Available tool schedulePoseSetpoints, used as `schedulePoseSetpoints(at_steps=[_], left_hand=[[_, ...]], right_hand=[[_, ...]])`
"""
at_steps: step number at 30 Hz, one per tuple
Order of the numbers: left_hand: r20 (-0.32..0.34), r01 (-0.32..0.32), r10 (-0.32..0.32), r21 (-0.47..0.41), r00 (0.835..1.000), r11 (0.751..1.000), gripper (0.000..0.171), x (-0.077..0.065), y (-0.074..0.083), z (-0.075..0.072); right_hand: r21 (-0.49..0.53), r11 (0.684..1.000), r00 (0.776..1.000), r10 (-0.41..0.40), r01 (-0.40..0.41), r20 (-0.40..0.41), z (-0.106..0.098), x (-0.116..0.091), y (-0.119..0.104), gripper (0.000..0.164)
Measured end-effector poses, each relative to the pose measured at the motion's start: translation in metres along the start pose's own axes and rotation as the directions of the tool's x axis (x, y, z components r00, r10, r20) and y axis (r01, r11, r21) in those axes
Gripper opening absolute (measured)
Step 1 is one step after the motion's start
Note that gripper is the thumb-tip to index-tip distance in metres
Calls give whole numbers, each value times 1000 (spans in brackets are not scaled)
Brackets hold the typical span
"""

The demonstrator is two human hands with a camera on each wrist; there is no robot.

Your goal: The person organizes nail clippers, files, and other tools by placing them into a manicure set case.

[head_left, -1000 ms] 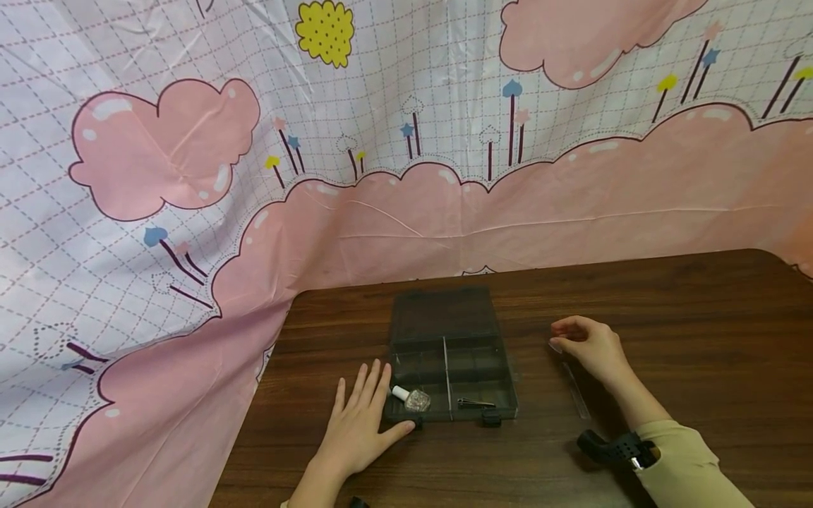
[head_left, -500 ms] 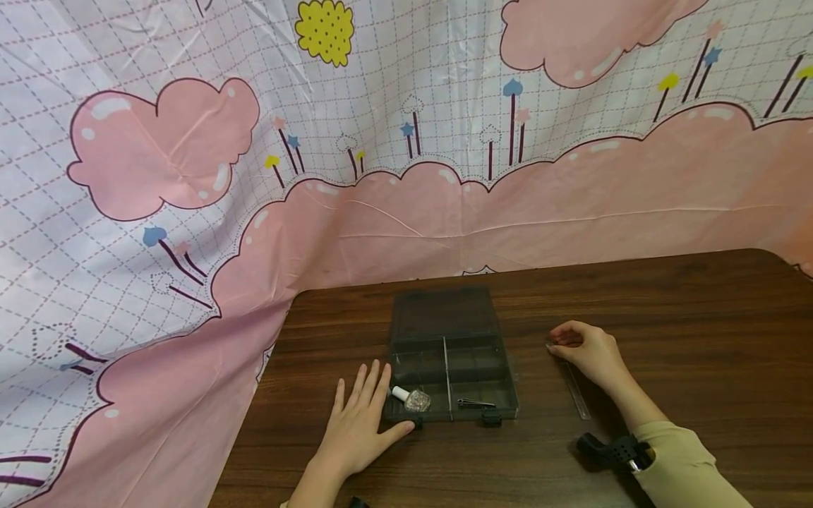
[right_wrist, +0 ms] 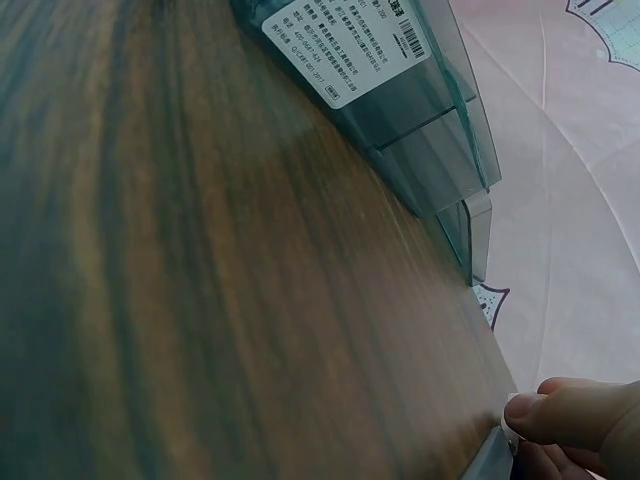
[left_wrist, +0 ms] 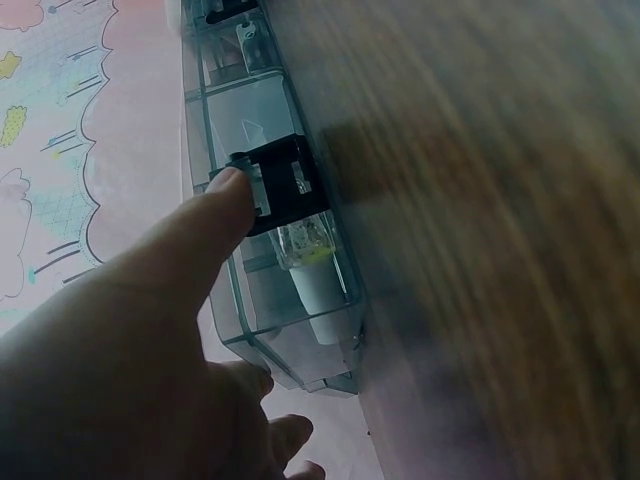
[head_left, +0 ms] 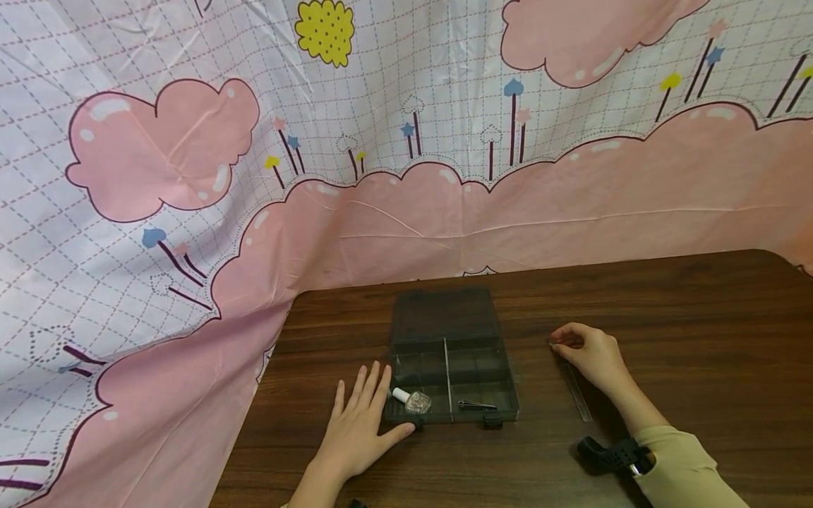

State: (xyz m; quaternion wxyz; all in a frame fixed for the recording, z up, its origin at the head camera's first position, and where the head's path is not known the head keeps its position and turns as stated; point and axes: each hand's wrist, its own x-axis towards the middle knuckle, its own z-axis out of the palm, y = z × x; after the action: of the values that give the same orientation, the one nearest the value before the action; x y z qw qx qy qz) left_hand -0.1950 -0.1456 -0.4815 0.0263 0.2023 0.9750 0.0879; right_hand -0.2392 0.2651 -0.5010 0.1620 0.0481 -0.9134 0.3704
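Note:
A dark see-through compartment box [head_left: 480, 354] stands with its lid [head_left: 441, 314] folded back. A nail polish bottle [head_left: 417, 401] with a white cap lies in its front left compartment, a metal hair clip [head_left: 476, 405] in the front right one. My left hand [head_left: 358, 423] lies with straight fingers at the box's left side, its thumb on a black latch [left_wrist: 283, 185] in the left wrist view. To the right of the box, my right hand [head_left: 591, 353] pinches the far end of a narrow clear plastic strip [head_left: 579, 398]; the fingertips partly hide that end.
The brown wooden table [head_left: 699, 331] extends to both sides of the box. A patterned pink and white cloth [head_left: 406, 212] hangs behind and at the left. A black wrist strap [head_left: 610, 451] is on the right arm. A printed label [right_wrist: 345, 45] marks the box's side.
The right fingertips shift slightly about the end of the clear strip, and the pale end shows less than before. The left hand and the box stay in place.

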Motion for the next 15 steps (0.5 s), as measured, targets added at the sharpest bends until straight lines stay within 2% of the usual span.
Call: schedulePoseSetpoints(at_steps=[15], left_hand=[[11, 6, -6, -8, 1000, 1000, 98, 0, 1, -1]], right_hand=[[59, 998, 999, 8, -5, -49, -2, 0, -2, 12]])
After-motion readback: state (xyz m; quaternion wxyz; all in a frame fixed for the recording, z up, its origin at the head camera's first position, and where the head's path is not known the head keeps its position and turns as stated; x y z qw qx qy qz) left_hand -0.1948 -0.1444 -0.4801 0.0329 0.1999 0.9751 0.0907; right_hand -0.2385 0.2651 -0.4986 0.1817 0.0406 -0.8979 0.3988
